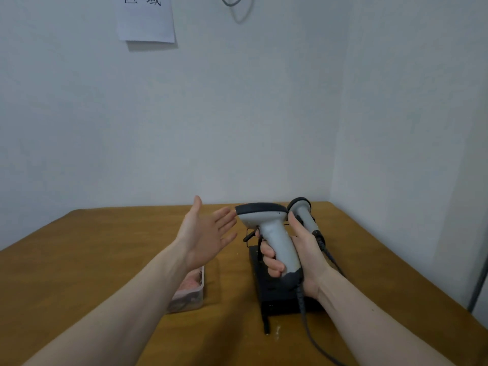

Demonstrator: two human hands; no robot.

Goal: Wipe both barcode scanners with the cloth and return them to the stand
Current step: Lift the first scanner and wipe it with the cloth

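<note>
My right hand grips the handle of a grey barcode scanner with a dark head, held upright above the black stand. A second grey scanner sits just behind it on the stand, partly hidden by my right hand. My left hand is open, palm facing right, fingers spread, its fingertips close to the held scanner's head. Under my left forearm lies a clear box holding a pinkish cloth, mostly hidden.
The wooden table sits in a corner of white walls. A dark cable runs from the held scanner toward the table's front edge. A paper sheet hangs on the wall.
</note>
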